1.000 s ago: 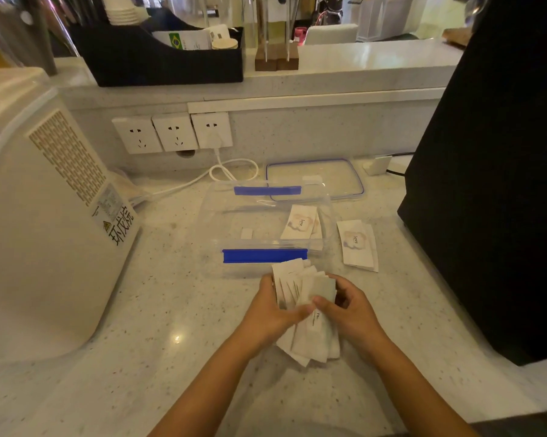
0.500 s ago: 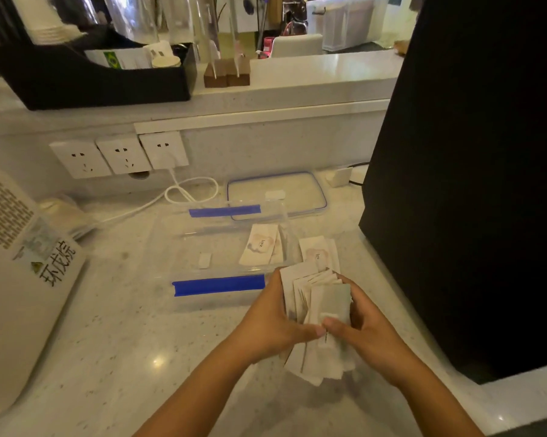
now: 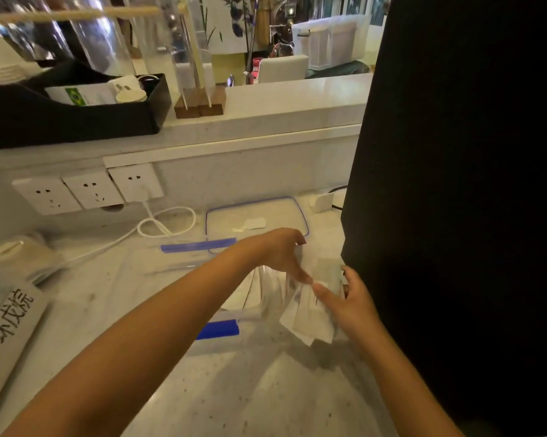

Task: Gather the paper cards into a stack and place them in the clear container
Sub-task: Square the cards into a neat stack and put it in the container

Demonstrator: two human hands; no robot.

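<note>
The clear container (image 3: 171, 279) with blue clips lies open on the counter, and my left forearm crosses over it. My right hand (image 3: 352, 305) holds a fanned stack of white paper cards (image 3: 308, 320) just right of the container. My left hand (image 3: 278, 255) reaches to the right, its fingertips at the edge of a single card (image 3: 329, 271) beside the black object. Motion blur hides whether those fingers grip the card. Any card inside the container is hidden by my arm.
The container's blue-rimmed lid (image 3: 256, 216) lies behind it. A tall black object (image 3: 455, 216) stands close on the right. A white appliance (image 3: 7, 326) sits at the left, with wall sockets (image 3: 89, 190) and a white cable (image 3: 158, 225) behind.
My left hand has let go of the stack and reached right over the container to the loose card. The stack is now in my right hand alone. The camera has shifted right.
</note>
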